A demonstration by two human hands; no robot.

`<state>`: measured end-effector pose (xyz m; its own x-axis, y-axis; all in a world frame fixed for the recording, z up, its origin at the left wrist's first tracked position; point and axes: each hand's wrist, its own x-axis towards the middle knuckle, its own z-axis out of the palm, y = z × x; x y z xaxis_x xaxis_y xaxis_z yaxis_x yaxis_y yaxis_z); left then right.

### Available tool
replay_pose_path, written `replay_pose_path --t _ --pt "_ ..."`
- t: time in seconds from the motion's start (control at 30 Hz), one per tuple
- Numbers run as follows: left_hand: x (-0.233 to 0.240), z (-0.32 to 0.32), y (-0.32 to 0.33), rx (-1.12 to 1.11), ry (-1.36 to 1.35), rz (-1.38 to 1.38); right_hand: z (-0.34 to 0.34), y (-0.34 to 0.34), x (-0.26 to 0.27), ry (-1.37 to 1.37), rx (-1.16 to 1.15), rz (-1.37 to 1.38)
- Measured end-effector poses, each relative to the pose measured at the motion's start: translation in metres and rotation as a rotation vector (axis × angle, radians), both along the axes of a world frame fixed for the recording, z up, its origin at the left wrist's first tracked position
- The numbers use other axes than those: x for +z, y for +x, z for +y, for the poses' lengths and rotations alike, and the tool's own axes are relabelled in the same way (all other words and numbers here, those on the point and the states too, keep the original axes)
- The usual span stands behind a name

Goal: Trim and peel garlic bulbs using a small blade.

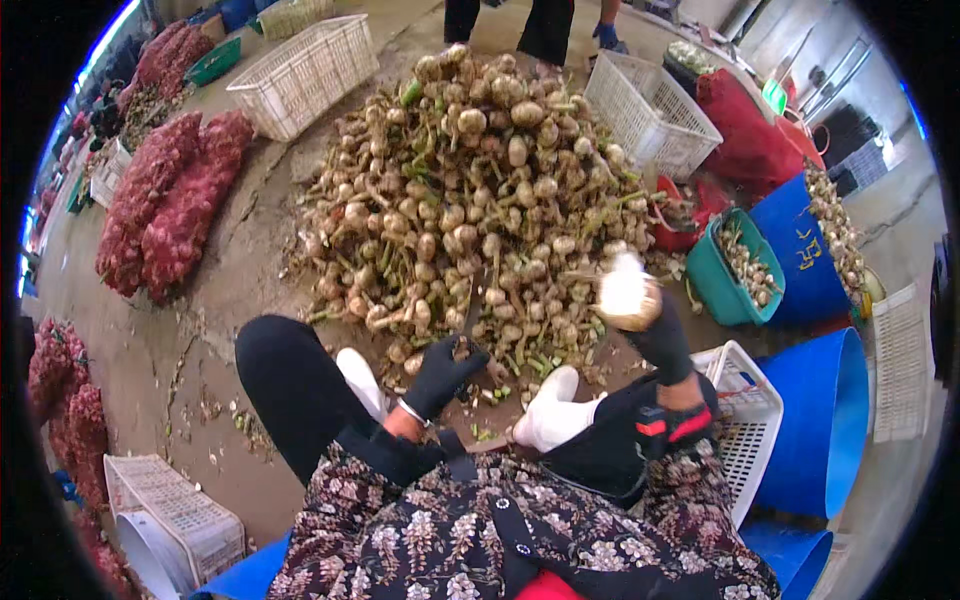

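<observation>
My left hand (442, 377), in a dark glove with a pale band at the wrist, is at the near edge of a big pile of garlic bulbs (427, 247). Its fingers are curled round a brownish piece, perhaps a handle; a long dark blade (475, 304) rises just beyond it against the pile. Whether the two are joined I cannot tell. My right hand (660, 334), in a dark glove, is raised at the pile's right side and holds a garlic bulb (628, 294), very bright and slightly blurred. Green and pale trimmings lie on the floor between my white boots (559, 412).
A white plastic crate (750, 450) and blue drums (814, 427) stand close at my right. A teal basin (735, 270) holds garlic. Red mesh sacks (176, 202) lie at left. Another person's dark-clad legs (544, 30) are beyond the pile, between two white crates.
</observation>
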<state>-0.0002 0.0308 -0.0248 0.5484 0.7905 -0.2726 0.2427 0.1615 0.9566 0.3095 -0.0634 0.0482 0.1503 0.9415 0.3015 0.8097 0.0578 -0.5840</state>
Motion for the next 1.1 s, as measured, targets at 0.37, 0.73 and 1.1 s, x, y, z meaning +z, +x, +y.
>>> replay_pose_path --t 0.37,0.73,1.1 --pt "-0.021 0.003 0.002 0.036 -0.027 -0.109 -0.217 0.138 -0.005 -0.935 -0.814 -0.555" --pt "0.006 0.008 0.001 0.069 -0.194 -0.177 0.050 0.106 0.048 -0.337 -0.069 -0.562" --pt "-0.024 0.022 0.000 0.213 -0.049 0.036 0.353 0.027 0.010 -0.266 -0.081 -0.745"
